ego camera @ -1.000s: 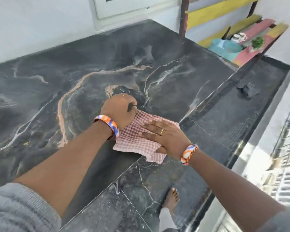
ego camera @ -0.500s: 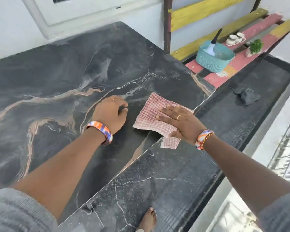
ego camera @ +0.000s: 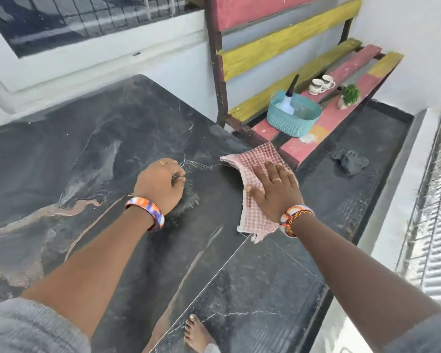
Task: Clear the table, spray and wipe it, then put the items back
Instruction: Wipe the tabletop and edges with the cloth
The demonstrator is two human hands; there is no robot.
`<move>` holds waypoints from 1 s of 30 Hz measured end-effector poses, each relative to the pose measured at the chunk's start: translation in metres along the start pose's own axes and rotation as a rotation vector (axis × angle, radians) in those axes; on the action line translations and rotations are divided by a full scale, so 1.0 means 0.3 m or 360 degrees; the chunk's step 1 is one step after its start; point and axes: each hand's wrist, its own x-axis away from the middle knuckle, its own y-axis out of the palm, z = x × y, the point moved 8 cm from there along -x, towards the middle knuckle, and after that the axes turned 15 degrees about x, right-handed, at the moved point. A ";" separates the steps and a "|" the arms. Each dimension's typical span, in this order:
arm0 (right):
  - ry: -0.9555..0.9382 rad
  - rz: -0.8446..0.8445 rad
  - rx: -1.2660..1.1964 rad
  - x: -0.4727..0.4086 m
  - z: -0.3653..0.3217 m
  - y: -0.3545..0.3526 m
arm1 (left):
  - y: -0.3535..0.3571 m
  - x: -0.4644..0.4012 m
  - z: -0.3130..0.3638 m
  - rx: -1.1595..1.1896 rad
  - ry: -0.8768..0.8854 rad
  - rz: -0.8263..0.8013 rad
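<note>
A pink checked cloth lies at the right edge of the dark marble table, near its far corner, and part of it hangs over the edge. My right hand presses flat on the cloth with fingers spread. My left hand rests on the tabletop to the left of the cloth as a loose fist, with nothing visible in it. Beyond the table, on a painted slatted bench, stand a teal basket with a spray bottle in it, two cups and a small potted plant.
A white wall with a window runs along the table's far side. A dark crumpled rag lies on the black floor to the right. My bare foot stands by the table's near edge. A metal grille lines the right side.
My right hand has slid the cloth away and to the right, up to the table's far right corner. My left hand has followed along the tabletop, still curled.
</note>
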 end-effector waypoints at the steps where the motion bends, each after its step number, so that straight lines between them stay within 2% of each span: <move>1: 0.0120 -0.0016 -0.0020 -0.017 0.010 -0.001 | 0.004 -0.034 0.006 -0.0004 0.0010 -0.0006; 5: 0.0500 -0.0101 -0.0027 -0.088 0.029 -0.012 | -0.008 -0.148 -0.001 -0.0002 0.0010 0.0019; 10: 0.0645 -0.0157 0.0040 -0.203 0.032 -0.038 | -0.041 -0.270 -0.052 -0.0013 0.0001 0.0067; 18: 0.0417 -0.0114 -0.0111 -0.508 -0.164 -0.105 | -0.140 -0.363 -0.208 0.0012 -0.0210 0.0231; 30: 0.0077 -0.0075 -0.0223 -1.037 -0.551 -0.212 | -0.378 -0.575 -0.409 -0.0311 -0.0627 0.0482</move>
